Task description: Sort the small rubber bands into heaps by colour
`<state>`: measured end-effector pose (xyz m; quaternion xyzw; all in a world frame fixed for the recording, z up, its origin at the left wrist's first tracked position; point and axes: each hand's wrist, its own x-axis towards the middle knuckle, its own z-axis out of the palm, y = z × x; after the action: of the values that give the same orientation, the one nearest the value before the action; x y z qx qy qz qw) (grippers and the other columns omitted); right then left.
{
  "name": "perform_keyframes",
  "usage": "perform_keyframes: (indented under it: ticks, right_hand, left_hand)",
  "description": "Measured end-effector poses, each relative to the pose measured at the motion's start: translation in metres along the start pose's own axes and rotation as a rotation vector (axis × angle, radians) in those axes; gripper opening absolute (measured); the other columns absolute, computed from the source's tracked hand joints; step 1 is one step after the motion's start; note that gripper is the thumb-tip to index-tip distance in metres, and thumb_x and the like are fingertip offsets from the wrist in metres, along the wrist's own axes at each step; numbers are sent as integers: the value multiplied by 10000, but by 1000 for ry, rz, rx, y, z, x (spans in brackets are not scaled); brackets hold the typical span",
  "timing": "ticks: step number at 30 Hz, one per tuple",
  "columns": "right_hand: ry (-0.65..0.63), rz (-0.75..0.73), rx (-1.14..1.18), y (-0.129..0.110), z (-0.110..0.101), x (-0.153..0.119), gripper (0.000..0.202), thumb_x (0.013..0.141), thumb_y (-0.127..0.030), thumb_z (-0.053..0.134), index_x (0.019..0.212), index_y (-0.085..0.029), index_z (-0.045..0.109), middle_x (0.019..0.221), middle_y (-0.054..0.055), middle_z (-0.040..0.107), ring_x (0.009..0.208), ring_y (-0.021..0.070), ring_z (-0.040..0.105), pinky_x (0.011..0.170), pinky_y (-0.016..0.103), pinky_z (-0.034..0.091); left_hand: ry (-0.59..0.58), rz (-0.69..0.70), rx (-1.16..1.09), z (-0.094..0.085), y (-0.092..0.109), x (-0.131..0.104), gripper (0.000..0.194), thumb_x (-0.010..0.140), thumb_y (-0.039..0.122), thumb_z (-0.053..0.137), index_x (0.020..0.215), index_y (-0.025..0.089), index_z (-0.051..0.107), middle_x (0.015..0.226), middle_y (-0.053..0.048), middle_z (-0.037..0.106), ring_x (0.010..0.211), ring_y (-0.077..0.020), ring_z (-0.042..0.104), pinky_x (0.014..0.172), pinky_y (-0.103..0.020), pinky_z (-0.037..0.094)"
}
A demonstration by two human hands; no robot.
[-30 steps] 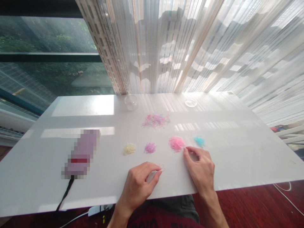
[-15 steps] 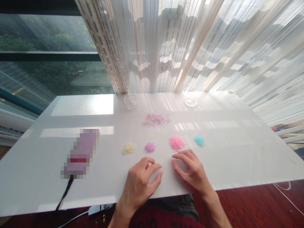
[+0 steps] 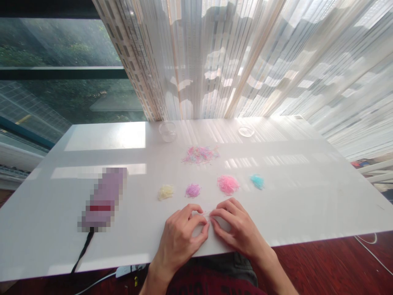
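My left hand point(image 3: 186, 229) rests low over the white table point(image 3: 138, 229), thumb and index finger brought together in a pinch. Facing it, my right hand point(image 3: 238, 225) has its thumb and fingertips drawn close, nearly touching the left fingertips. A few pale pinkish thin bits point(image 3: 206, 213) show between the hands; what each pinch holds is too small to tell. Just beyond lie small piles of thin strands: a yellow pile point(image 3: 166, 192), a purple pile point(image 3: 193, 190), a pink pile point(image 3: 227, 184) and a turquoise pile point(image 3: 257, 181). Farther back is a mixed-colour pile point(image 3: 201, 154).
A clear round container point(image 3: 168, 132) stands at the table's back edge, with a clear shallow lid or dish point(image 3: 246, 131) to its right. On the left lies a blurred purple object point(image 3: 106, 196) with a black strap point(image 3: 82, 252). A sheer curtain point(image 3: 199, 61) hangs behind.
My right hand has moved left, its fingertips now beside those of my left hand. The left thumb and index finger have closed together. The piles keep their places.
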<state>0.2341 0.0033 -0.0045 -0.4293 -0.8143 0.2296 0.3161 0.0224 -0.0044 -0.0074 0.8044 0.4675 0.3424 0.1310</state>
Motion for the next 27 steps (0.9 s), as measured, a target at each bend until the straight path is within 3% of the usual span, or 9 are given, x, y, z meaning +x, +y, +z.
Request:
perform_keyframes:
  ticks: [9,19,27]
  right_hand:
    - [-8,-26,-30,-2,-4,1,133,995,-149,646,1092,-222,702,979,69,686,908,237,609,806,392,564]
    - [-4,-76,-114,2,2,-1,112,1054,-158,574,1032,-199,676,955,76,683,871,235,584,767,394,551]
    - [25,-96,-37,0,-1,-1,150,1057,-128,535,1080,-218,652,968,75,683,874,227,607,764,371,567]
  left_hand:
    - [-32,57,28,-1,-3,0,161,1067,193,533,985,207,670,1013,-51,766,786,-181,713,730,-306,537]
    - [8,35,25,-1,-1,0,64,1027,218,607,1022,213,671,1010,-45,743,785,-195,732,712,-318,557]
    - [16,49,15,-2,-1,1,141,1057,208,566,982,215,686,988,-41,736,762,-175,729,693,-291,560]
